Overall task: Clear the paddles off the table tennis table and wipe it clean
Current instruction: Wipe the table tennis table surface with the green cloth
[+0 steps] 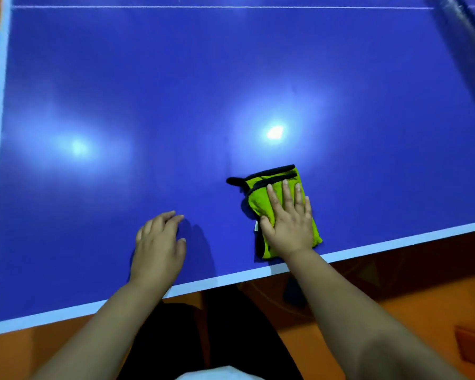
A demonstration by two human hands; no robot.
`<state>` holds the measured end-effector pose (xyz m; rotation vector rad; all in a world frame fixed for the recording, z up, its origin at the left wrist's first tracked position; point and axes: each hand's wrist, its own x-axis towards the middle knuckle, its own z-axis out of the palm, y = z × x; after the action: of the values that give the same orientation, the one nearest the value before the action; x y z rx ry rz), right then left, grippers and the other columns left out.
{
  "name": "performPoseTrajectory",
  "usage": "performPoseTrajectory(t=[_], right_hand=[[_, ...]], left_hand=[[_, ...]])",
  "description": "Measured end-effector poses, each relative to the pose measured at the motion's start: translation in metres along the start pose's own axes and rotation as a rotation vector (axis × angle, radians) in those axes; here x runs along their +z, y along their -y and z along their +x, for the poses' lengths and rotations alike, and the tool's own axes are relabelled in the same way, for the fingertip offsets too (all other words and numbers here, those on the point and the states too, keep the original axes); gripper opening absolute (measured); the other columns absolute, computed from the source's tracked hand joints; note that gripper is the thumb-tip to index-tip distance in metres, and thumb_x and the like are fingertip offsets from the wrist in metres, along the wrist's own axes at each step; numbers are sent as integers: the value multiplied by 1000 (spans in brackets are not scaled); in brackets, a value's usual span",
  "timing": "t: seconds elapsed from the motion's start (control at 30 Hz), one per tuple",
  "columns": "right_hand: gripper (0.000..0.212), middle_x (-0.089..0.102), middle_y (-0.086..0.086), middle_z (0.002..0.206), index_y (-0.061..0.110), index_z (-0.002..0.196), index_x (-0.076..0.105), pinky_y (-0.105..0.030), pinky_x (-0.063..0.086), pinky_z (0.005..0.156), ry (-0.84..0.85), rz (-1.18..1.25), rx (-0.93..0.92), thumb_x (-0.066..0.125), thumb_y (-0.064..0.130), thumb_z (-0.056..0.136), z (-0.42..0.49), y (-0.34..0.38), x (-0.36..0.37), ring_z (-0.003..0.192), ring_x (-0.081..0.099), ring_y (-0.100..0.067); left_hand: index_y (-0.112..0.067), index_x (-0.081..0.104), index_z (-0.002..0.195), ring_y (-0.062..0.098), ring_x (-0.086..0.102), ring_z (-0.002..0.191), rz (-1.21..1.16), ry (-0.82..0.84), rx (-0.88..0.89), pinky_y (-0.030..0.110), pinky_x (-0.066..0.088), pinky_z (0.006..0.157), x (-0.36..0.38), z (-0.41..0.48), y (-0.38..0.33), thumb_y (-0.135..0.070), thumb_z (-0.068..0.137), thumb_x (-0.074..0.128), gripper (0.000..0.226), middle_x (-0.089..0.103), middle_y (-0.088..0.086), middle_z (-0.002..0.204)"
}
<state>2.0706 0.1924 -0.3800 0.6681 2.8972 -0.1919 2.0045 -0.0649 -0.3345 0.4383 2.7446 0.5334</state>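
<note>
Right hand (pixel 288 223) flat on green cloth (pixel 258 200), left hand (pixel 159 244) relaxed on table (pixel 176 91), orange floor (pixel 412 300)

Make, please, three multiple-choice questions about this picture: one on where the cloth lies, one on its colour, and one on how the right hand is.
1. Where does the cloth lie on the table?
A. by the far white line
B. by the near edge, under the right hand
C. at the left edge

2. What colour is the cloth?
A. white
B. red
C. lime green with black trim

3. How is the right hand?
A. flat on the cloth, fingers straight
B. a fist in the air
C. pinching a corner of the cloth

Answers:
1 B, the cloth sits close to the table's near edge, under the palm.
2 C, green fabric with black edging shows around the hand.
3 A, the straight fingers lie across the cloth.
</note>
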Motion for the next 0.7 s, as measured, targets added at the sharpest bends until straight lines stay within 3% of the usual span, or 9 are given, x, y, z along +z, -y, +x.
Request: performPoseTrajectory(t=[0.13,0.33,0.47,0.6,0.7], right_hand=[[80,7,-2,163,37,153,13,-47,4,118,20,-12,147,20,62,77,25,-55,-17,149,0,-28],[81,-10,-7,162,36,153,-4,-51,0,119,92,-34,339,34,68,90,55,-51,-26,147,-13,-32],[80,-8,-11,162,35,153,-4,-54,1,118,88,-43,331,30,70,90,49,1,-18,147,-12,-36],[79,-2,-13,162,34,154,2,-56,1,116,61,-54,164,6,69,83,31,101,-3,147,-8,-39],[75,-2,-13,162,33,153,2,-57,-3,115,80,-33,30,6,64,85,15,185,13,147,-9,-39]], left_hand=[[-9,59,121,33,48,118,12,24,54,48,34,100,9,15,-22,-9,78,68,45,54,11,128],[-10,58,122,32,47,119,-11,-10,51,46,32,101,-5,22,-1,-8,78,68,45,53,10,129],[-9,57,123,31,45,120,-30,-5,5,46,31,102,-22,23,42,-8,80,66,44,52,10,130],[-8,56,125,32,45,120,-21,13,-27,47,31,103,-47,20,95,-9,82,65,44,52,10,131],[-8,56,125,32,44,122,-20,4,-71,48,30,103,-68,15,142,-9,82,65,44,52,11,131]])
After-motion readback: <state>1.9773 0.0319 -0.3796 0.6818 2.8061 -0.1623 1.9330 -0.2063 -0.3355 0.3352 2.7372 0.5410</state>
